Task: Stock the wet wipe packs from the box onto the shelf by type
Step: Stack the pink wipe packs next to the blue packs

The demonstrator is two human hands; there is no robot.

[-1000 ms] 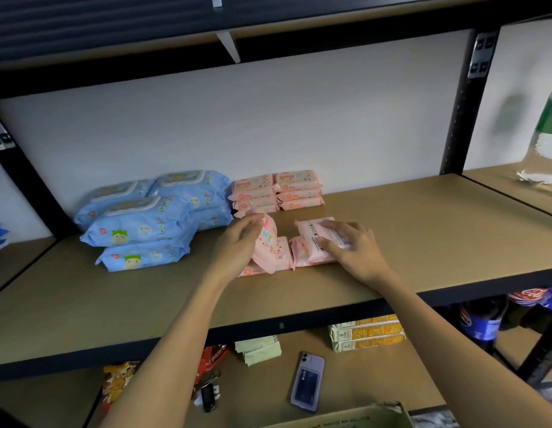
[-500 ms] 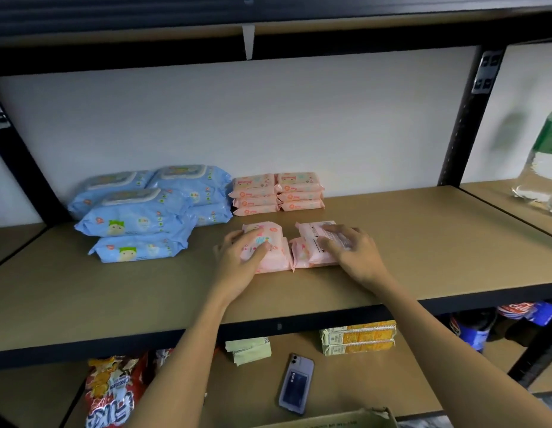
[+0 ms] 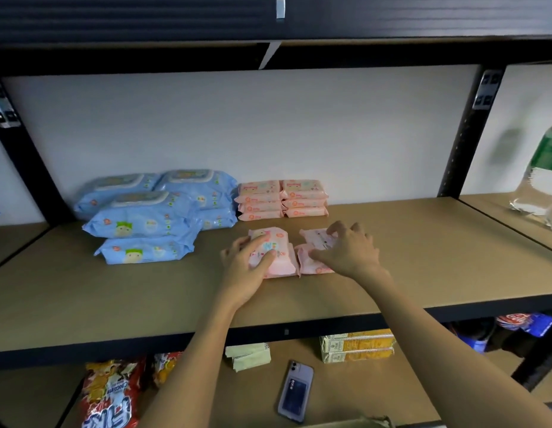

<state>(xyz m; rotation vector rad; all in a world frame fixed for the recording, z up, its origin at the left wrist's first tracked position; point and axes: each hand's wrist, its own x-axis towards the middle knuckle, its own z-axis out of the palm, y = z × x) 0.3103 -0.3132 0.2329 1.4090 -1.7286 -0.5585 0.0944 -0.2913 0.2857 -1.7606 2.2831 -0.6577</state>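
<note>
pink packs [image 3: 273, 253] look soft and light, best gripped by the sides; left hand [image 3: 247, 267] is curled on one, right hand [image 3: 345, 253] pinching another

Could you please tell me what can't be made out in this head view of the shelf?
- Small pink wet wipe packs: right hand covers them; stack count unclear.
- Cardboard box: cut off by the bottom edge.
- Clear plastic bottle with green label: blurred, cut off at right edge.
- Pack print: too small to read.
</note>
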